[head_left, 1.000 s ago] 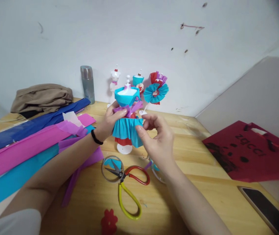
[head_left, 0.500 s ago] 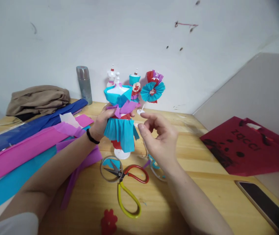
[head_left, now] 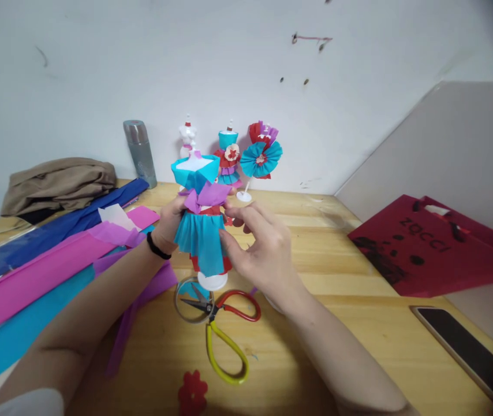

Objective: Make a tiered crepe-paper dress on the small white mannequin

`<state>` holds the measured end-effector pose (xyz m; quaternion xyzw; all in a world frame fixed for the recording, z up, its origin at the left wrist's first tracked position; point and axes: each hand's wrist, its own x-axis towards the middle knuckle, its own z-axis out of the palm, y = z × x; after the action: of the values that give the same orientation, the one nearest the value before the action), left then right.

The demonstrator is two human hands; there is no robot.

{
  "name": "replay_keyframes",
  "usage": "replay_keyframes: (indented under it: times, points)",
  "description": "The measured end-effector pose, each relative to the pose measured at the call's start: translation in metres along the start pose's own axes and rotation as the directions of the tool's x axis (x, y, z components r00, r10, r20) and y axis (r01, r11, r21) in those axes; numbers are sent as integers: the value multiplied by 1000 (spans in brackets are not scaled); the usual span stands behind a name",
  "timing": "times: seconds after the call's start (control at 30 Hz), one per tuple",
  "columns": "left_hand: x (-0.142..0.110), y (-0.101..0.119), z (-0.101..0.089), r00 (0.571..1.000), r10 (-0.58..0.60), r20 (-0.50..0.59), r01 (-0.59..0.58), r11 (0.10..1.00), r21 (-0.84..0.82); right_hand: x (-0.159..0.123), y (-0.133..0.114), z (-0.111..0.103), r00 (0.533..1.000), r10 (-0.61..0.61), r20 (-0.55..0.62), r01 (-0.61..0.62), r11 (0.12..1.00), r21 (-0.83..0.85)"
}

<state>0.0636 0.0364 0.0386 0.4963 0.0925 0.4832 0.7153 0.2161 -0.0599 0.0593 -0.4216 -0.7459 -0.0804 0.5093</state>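
Turquoise skirt (head_left: 200, 241) on mini mannequin (head_left: 194, 164) gripped by L hand (head_left: 171, 222); R hand (head_left: 264, 240) half-curled @ skirt edge, can't tell if pinching.

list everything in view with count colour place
Held dress form: 1, white in turquoise, purple, red, centre
Rear dress forms: 3, white, turquoise, red, purple, back
Scissors: 1, red and yellow handles, centre
Ring: 1, perhaps 2, grey, under scissors
Flower cut-out: 1, red, front
Papers: several, pink, blue, purple, white, left
Cloth: 1, brown, back left
Flask: 1, grey, back left
Bag: 1, red, right
Phone: 1, black, right
Table: 1, light wood, beneath
Wall: 1, white, back
Wristband: 1, black, left wrist
Sleeve: 1, white, left
Left hand: 1, on held form
Right hand: 1, beside it
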Motion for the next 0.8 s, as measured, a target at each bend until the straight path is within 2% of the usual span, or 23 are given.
replay_keyframes:
  times: [0.07,0.23,0.37,0.43,0.5,0.57,0.63,0.73,0.8]
  points:
    - [0,0,-1,999,12,53,-13,1000,21,0,0,-1,1000,29,13,-29,1000,11]
    - [0,1,-4,1000,19,21,-21,997,80,4,1,-2,980,189,65,-196,970,143]
    - [-1,1,-3,1000,2,20,-2,1000,-7,7,4,1,917,348,193,-395,860,323]
    - [-1,0,-3,1000,3,13,-2,999,-42,7,6,2,890,390,237,-453,820,351]
    - [-1,-1,-3,1000,0,29,1,999,-38,7,7,2,909,364,202,-414,846,336]
    - [1,-1,-3,999,-9,45,10,1000,-8,6,7,1,951,288,116,-310,902,301]
    - [2,-1,-2,1000,2,21,-3,999,33,6,5,-1,973,222,65,-231,935,268]
    - [4,2,0,999,37,-14,-35,996,82,5,2,-2,982,175,72,-188,949,254]
    - [4,4,2,999,42,8,-43,993,111,5,2,-2,985,158,73,-172,952,252]
